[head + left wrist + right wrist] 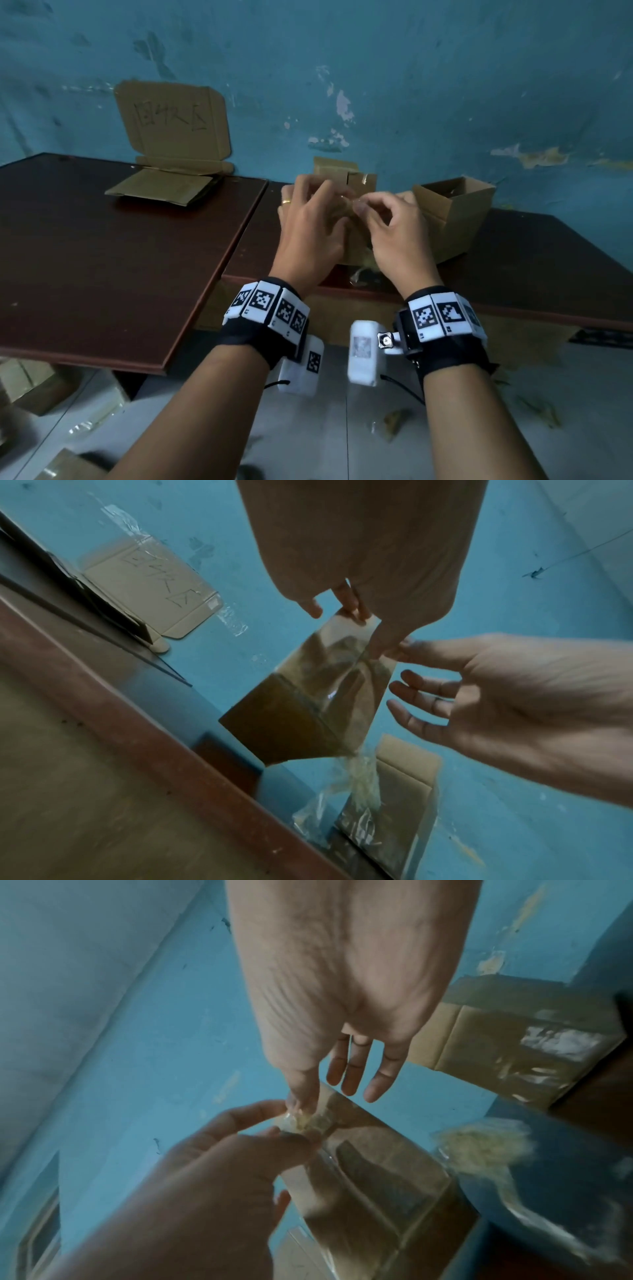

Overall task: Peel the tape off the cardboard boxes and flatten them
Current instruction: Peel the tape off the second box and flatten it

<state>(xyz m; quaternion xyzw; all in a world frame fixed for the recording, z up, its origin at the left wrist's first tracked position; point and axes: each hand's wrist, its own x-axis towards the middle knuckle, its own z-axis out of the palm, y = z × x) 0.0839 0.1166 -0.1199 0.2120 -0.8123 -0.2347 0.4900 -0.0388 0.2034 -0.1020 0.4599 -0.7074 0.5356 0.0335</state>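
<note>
A small cardboard box [356,248] stands on the dark table [137,257], between my hands. A strip of clear tape [342,674] runs up from the box [274,723] to my fingers. My left hand [329,202] pinches the tape's upper end [304,1122]. My right hand [366,205] pinches the same end with thumb and forefinger, its other fingers [356,1074] stretched out. Most of the box's top is hidden behind both hands in the head view. A second box [452,212] stands open just to the right.
Flattened cardboard [161,186] lies at the back left below an upright cardboard sheet [174,123] with handwriting, leaning on the blue wall. Crumpled peeled tape [363,270] lies by the box at the table's near edge. More cardboard [30,380] sits on the floor at left.
</note>
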